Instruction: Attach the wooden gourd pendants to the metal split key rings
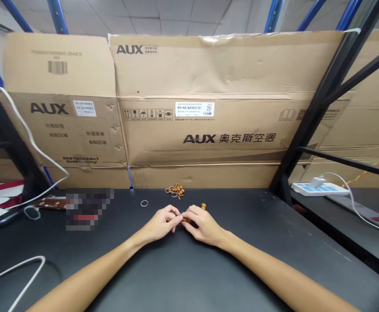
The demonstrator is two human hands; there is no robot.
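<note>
Brown glossy small piece (186, 219): mid table, btwn the two hands; mostly hidden by fingers, exact shape can't tell.
Right hand (202, 225): grip closed, thumb on near side, fingers on far side; has hold of the brown pc.
Left hand (165, 223): thumb + fingertips bunched nearly together at pc's left end; can't tell if grip holds it or just touches.
Brown glossy round-topped knob (203, 206): on table, just beyond right hand's knuckles; lower part hidden.
Pile of small orange-brown pcs (177, 189): at far edge, thin silvery rings (174, 194) w/ it.
Single thin silvery ring (144, 203): flat on table, left of pile, apart from it.
Flat black table (137, 277): under all above.
Brown cardboard boxes (228, 78): upright behind far edge, "AUX" print.
White bent cable (41, 258): near left.
White power strip (334, 190): far right, w/ white plug (317, 182) in it, past black metal post (313, 108).
</note>
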